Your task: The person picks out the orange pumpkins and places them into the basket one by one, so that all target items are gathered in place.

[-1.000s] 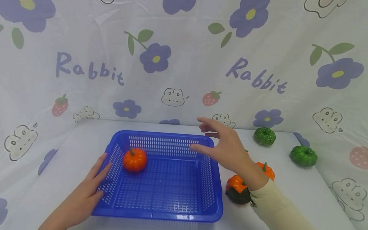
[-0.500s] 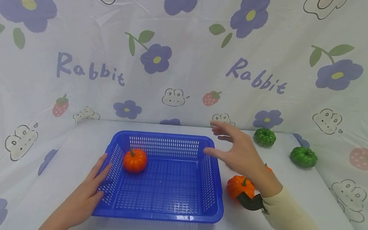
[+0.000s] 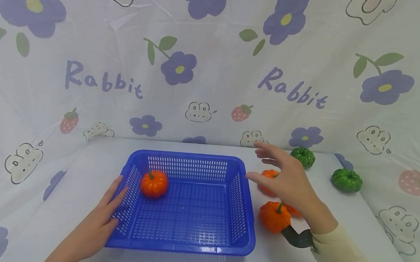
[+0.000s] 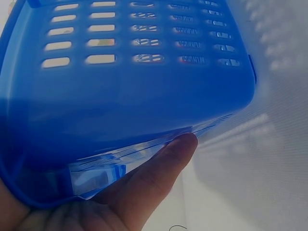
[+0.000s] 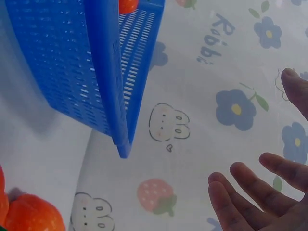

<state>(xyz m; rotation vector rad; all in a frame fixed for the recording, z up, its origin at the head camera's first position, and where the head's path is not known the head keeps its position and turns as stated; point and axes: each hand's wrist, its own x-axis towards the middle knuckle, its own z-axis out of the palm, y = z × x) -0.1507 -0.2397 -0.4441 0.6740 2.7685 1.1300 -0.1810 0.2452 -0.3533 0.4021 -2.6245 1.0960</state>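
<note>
My left hand (image 3: 95,225) rests against the left rim of a blue plastic basket (image 3: 179,250), fingers stretched out. In the left wrist view one finger (image 4: 166,163) lies straight along the basket's outer wall. Inside, near the left wall, sits a small orange pumpkin (image 3: 154,184) with a green stem. My right hand (image 3: 292,178) is in the air to the right of the basket, fingers spread and slightly bent, holding nothing. Partly behind it is an orange pumpkin (image 3: 268,185); another pumpkin (image 3: 274,217) lies nearer me, with more orange showing beside it.
Two green pumpkins stand at the back right, a speckled one (image 3: 303,158) and a darker one (image 3: 346,180). A dark curved strap (image 3: 298,237) hangs at my right wrist. Printed cloth (image 3: 208,88) closes off the back and sides of the white table (image 3: 93,166).
My right hand has moved right, away from over the basket's right rim, uncovering more of the orange pumpkins. My left hand and the pumpkin in the basket have stayed put.
</note>
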